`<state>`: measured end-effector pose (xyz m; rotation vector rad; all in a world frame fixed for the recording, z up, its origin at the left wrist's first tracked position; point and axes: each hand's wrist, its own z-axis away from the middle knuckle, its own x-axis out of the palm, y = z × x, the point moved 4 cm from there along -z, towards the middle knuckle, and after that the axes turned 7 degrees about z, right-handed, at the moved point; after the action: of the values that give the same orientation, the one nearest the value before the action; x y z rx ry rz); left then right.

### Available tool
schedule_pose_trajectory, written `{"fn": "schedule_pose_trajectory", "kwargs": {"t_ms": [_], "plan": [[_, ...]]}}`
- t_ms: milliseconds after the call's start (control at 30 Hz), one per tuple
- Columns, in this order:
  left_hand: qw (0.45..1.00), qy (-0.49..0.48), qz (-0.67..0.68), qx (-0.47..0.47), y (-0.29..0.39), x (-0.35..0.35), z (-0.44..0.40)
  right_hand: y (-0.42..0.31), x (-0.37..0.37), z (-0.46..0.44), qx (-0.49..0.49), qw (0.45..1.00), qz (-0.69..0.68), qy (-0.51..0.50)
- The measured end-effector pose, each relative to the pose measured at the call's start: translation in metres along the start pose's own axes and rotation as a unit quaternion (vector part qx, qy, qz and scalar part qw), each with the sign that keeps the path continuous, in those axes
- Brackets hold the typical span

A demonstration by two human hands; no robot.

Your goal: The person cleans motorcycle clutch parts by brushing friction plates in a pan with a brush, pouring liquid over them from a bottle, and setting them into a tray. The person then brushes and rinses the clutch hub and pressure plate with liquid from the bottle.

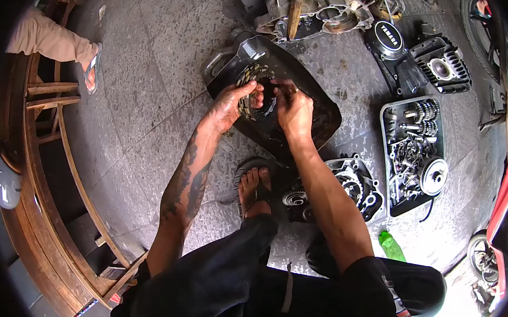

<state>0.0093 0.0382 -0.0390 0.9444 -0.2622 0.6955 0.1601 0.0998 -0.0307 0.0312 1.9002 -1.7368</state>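
Over a black pan (322,113) on the floor, my left hand (233,101) grips a round, toothed metal part (259,73), with the fingers curled through its middle. My right hand (295,109) is closed at the right side of this part, around a thin brownish tool (291,88) that looks like a brush or stick; its tip is hard to make out. The part is dark and looks oily. Both hands are close together, and the right fingertips partly cover the part's right edge.
A tray (387,162) of gears and an engine case (375,193) lie to the right. Engine castings (340,20), a YAMAHA cover (388,38) and a finned cylinder (443,67) are at the top. A green bottle (390,247), a wooden bench (39,202) and another person's leg (56,38) also show.
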Motion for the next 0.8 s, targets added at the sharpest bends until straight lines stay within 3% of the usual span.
{"fn": "schedule_pose_trajectory", "kwargs": {"t_ms": [100, 167, 200, 233, 300, 367, 400, 433, 467, 500, 533, 567, 600, 633, 667, 700, 767, 800], "plan": [[1.000, -0.003, 0.001, 0.006, 0.002, 0.003, 0.005, -0.004, -0.002, 0.004, -0.039, 0.998, 0.037, 0.037], [0.999, -0.024, 0.023, 0.014, 0.005, -0.001, -0.002, 0.003, -0.006, 0.003, 0.038, 0.996, 0.071, -0.040], [0.998, -0.045, 0.038, 0.017, 0.004, 0.001, -0.002, 0.000, -0.016, 0.001, 0.010, 1.000, 0.024, 0.002], [0.999, -0.034, 0.001, 0.027, 0.002, 0.005, -0.002, -0.009, -0.030, 0.001, -0.003, 0.993, 0.091, 0.073], [0.995, -0.076, 0.015, 0.059, -0.002, 0.014, -0.002, -0.006, -0.039, -0.001, 0.015, 0.989, 0.117, 0.091], [0.993, -0.069, 0.013, 0.090, -0.011, 0.014, -0.007, 0.014, -0.031, 0.001, 0.050, 0.970, 0.239, 0.008], [0.998, -0.037, 0.037, 0.033, -0.012, 0.016, -0.006, 0.018, -0.026, 0.001, 0.055, 0.966, 0.245, -0.066], [0.994, -0.066, -0.053, 0.063, -0.009, 0.015, -0.012, 0.023, -0.023, 0.004, 0.101, 0.965, 0.229, -0.080], [0.998, -0.010, -0.037, 0.057, -0.008, 0.020, -0.009, 0.042, -0.020, 0.003, 0.044, 0.996, 0.058, -0.057], [0.995, 0.035, -0.006, 0.095, -0.007, 0.022, -0.008, 0.017, -0.026, 0.004, 0.077, 0.997, 0.004, -0.018], [0.992, 0.057, -0.012, 0.109, -0.009, 0.017, -0.012, 0.005, -0.029, 0.004, 0.031, 0.999, 0.008, 0.016], [0.990, 0.062, 0.000, 0.126, -0.016, 0.008, -0.022, 0.002, -0.027, 0.003, 0.060, 0.995, -0.081, 0.026], [0.992, 0.070, -0.032, 0.103, -0.011, 0.008, -0.018, -0.004, -0.022, 0.004, 0.063, 0.989, -0.129, 0.029], [0.991, 0.088, 0.037, 0.098, -0.008, 0.016, -0.014, -0.006, -0.019, 0.005, 0.065, 0.982, -0.174, 0.033], [0.994, 0.038, 0.015, 0.103, -0.009, 0.012, -0.017, 0.004, -0.014, 0.004, 0.049, 0.991, -0.121, -0.003], [0.991, 0.060, 0.021, 0.117, -0.009, 0.012, -0.012, 0.014, -0.009, 0.003, 0.035, 0.996, -0.065, -0.039], [0.994, 0.021, -0.008, 0.107, -0.008, 0.004, -0.004, 0.009, -0.010, 0.001, 0.006, 0.998, 0.060, -0.028], [0.998, 0.004, 0.006, 0.069, -0.007, 0.003, 0.000, 0.006, -0.011, -0.001, 0.004, 0.998, 0.059, -0.015]]}}
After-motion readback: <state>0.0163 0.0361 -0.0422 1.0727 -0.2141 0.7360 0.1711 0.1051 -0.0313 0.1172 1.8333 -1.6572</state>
